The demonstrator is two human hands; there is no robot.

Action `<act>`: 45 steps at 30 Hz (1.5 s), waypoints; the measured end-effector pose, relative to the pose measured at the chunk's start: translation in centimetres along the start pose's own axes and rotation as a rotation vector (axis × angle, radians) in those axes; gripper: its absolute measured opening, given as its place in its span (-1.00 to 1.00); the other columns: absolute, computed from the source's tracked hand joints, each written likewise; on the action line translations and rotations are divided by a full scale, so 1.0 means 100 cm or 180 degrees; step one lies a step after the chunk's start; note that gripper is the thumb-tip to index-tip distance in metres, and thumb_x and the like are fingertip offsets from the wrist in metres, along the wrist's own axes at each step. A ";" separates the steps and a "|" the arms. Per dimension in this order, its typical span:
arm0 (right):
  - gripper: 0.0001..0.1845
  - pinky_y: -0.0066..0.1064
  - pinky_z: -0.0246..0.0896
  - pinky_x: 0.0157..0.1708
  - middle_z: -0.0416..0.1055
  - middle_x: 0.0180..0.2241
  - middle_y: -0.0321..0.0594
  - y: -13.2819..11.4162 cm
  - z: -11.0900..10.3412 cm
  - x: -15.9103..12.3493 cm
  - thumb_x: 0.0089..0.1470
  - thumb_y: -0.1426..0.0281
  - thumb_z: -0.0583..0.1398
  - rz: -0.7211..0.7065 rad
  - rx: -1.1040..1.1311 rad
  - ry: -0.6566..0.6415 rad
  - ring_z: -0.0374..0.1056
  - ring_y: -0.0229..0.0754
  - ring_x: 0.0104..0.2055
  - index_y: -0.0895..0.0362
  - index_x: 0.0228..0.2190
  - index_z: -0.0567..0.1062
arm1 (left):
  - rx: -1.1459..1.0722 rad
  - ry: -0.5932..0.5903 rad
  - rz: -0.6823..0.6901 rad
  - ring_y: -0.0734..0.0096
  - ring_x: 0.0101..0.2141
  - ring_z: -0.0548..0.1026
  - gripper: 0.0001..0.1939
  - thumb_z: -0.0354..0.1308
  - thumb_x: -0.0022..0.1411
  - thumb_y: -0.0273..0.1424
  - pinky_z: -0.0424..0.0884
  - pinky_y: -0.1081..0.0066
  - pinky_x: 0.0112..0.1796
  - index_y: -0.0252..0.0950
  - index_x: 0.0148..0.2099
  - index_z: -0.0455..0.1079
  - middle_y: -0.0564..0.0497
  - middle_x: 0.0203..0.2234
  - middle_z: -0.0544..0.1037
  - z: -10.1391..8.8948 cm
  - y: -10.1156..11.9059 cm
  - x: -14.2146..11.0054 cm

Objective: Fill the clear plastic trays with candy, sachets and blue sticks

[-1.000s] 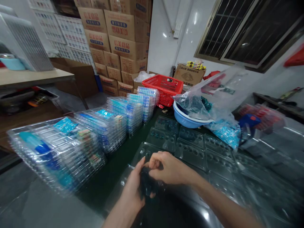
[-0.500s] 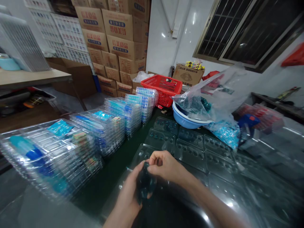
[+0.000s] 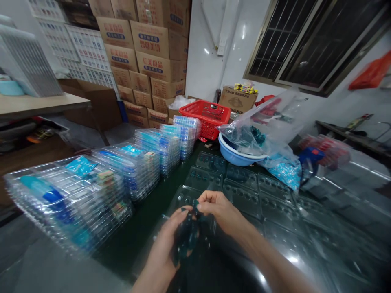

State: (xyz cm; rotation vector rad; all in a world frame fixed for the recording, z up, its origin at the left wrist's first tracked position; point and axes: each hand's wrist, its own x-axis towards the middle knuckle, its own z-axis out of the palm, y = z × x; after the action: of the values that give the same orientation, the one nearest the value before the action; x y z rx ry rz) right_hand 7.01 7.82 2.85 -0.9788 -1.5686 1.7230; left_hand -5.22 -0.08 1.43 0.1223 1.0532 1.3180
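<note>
My left hand (image 3: pixel 166 244) is cupped around a small bunch of dark teal pieces (image 3: pixel 186 238) held low over the dark table. My right hand (image 3: pixel 218 209) is closed in a pinch on one teal piece (image 3: pixel 195 203) at the top of that bunch. Clear plastic blister trays (image 3: pixel 244 191) with empty round pockets lie in rows on the table just beyond both hands. The trays nearest me are partly hidden by my arms.
Stacks of filled clear packs (image 3: pixel 76 195) line the left side, with more of these packs (image 3: pixel 159 148) running back. A blue bowl (image 3: pixel 236 154) under a plastic bag (image 3: pixel 262 126), a red basket (image 3: pixel 209 116) and stacked cardboard boxes (image 3: pixel 146 61) stand behind.
My right hand has lifted a little up and to the right, drawing one teal piece out of the bunch. My left hand has opened slightly. The view has shifted a bit.
</note>
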 end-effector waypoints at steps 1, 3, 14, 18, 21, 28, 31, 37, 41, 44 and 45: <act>-0.94 -0.53 0.06 -0.50 0.29 -0.65 -0.39 0.001 0.000 -0.001 -0.20 0.47 0.20 0.0012 -0.0027 -0.0030 0.18 -0.38 -0.57 0.20 -0.58 0.38 | 0.0045 0.0025 0.0073 0.40 -0.61 0.44 -0.72 0.18 -0.03 -0.39 0.30 0.50 -0.64 -0.26 -0.19 0.35 0.01 -0.54 0.51 0.001 0.002 -0.003; -0.94 -0.53 0.06 -0.52 0.31 -0.64 -0.37 0.002 0.001 -0.003 -0.19 0.47 0.19 0.0044 -0.0144 -0.0036 0.18 -0.37 -0.57 0.20 -0.57 0.38 | 0.0160 -0.0020 0.0174 0.40 -0.60 0.44 -0.66 0.20 -0.05 -0.40 0.33 0.47 -0.59 -0.26 -0.15 0.35 0.01 -0.54 0.51 0.003 0.005 -0.007; -0.84 -0.54 0.09 -0.53 0.34 -0.54 -0.35 0.006 0.011 -0.015 -0.11 0.50 0.15 -0.0172 -0.0098 -0.0019 0.20 -0.38 -0.54 0.18 -0.37 0.41 | 0.0585 -0.0185 0.0244 0.43 -0.66 0.39 -0.76 0.22 -0.08 -0.37 0.27 0.51 -0.64 -0.30 -0.31 0.33 0.05 -0.68 0.44 -0.005 0.003 -0.002; -0.83 -0.57 0.05 -0.58 0.31 -0.56 -0.37 0.002 0.013 -0.017 -0.10 0.50 0.15 -0.0269 0.0261 -0.0107 0.15 -0.41 -0.59 0.18 -0.34 0.39 | 0.0693 -0.0384 0.0161 0.46 -0.65 0.38 -0.85 0.16 -0.04 -0.38 0.22 0.55 -0.68 -0.31 -0.39 0.30 0.01 -0.62 0.47 -0.005 0.001 0.000; -0.86 -0.57 0.06 -0.59 0.33 -0.56 -0.35 0.001 0.014 -0.017 -0.08 0.50 0.13 -0.0334 0.0137 -0.0033 0.17 -0.41 -0.60 0.19 -0.36 0.38 | 0.0684 -0.0388 0.0026 0.45 -0.65 0.36 -0.85 0.13 -0.02 -0.33 0.14 0.59 -0.73 -0.28 -0.38 0.28 0.01 -0.61 0.46 -0.003 0.000 0.000; -0.93 -0.56 0.04 -0.57 0.26 -0.61 -0.41 0.010 0.009 -0.017 -0.11 0.55 0.13 -0.0511 -0.0477 0.0235 0.15 -0.40 -0.58 0.18 -0.48 0.35 | 0.0691 -0.0263 0.0098 0.47 -0.69 0.32 -0.75 0.22 -0.09 -0.26 0.15 0.56 -0.71 -0.26 -0.40 0.26 0.10 -0.73 0.37 -0.004 0.000 0.003; -0.95 -0.57 0.03 -0.59 0.26 -0.61 -0.40 0.010 0.007 -0.020 -0.11 0.54 0.15 -0.0383 -0.0406 0.0125 0.15 -0.41 -0.58 0.19 -0.49 0.37 | 0.0714 -0.0180 0.0220 0.43 -0.66 0.36 -0.74 0.26 -0.14 -0.33 0.22 0.50 -0.63 -0.28 -0.38 0.29 0.09 -0.71 0.38 -0.008 -0.003 0.008; -0.85 -0.57 0.09 -0.61 0.29 -0.60 -0.37 0.005 0.000 -0.024 -0.11 0.36 0.22 -0.0019 -0.0253 -0.0157 0.18 -0.39 -0.60 0.19 -0.47 0.38 | 0.1026 -0.0183 0.0438 0.42 -0.62 0.38 -0.82 0.23 -0.13 -0.41 0.26 0.46 -0.55 -0.31 -0.39 0.35 0.08 -0.68 0.41 -0.008 -0.004 0.008; -0.72 -0.56 0.10 -0.65 0.31 -0.62 -0.37 0.009 -0.009 -0.022 -0.22 0.30 0.29 0.0153 -0.0186 -0.0477 0.21 -0.37 -0.63 0.19 -0.50 0.35 | 0.1417 -0.0313 0.0620 0.48 -0.62 0.35 -0.85 0.22 -0.11 -0.42 0.23 0.50 -0.56 -0.32 -0.40 0.37 0.09 -0.67 0.41 -0.003 -0.004 0.003; -0.78 -0.53 0.12 -0.63 0.32 -0.63 -0.36 0.011 -0.017 -0.022 -0.18 0.34 0.26 0.0177 -0.0091 -0.0668 0.23 -0.36 -0.65 0.20 -0.50 0.36 | 0.1652 -0.0369 0.0730 0.53 -0.65 0.30 -0.90 0.19 -0.09 -0.42 0.18 0.53 -0.59 -0.33 -0.45 0.37 0.09 -0.69 0.39 0.000 -0.005 0.001; -0.82 -0.53 0.13 -0.63 0.32 -0.63 -0.37 0.011 -0.018 -0.023 -0.16 0.36 0.24 0.0183 -0.0098 -0.0693 0.24 -0.35 -0.64 0.19 -0.50 0.36 | 0.1745 -0.0370 0.0750 0.54 -0.65 0.29 -0.91 0.18 -0.08 -0.42 0.16 0.54 -0.60 -0.34 -0.46 0.37 0.09 -0.70 0.38 0.000 -0.006 0.000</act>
State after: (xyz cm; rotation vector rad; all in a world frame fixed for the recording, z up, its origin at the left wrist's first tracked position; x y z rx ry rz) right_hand 9.86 6.75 1.98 -0.8829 -1.7221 1.9038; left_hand -4.75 -0.23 1.06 0.7444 1.3055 1.1808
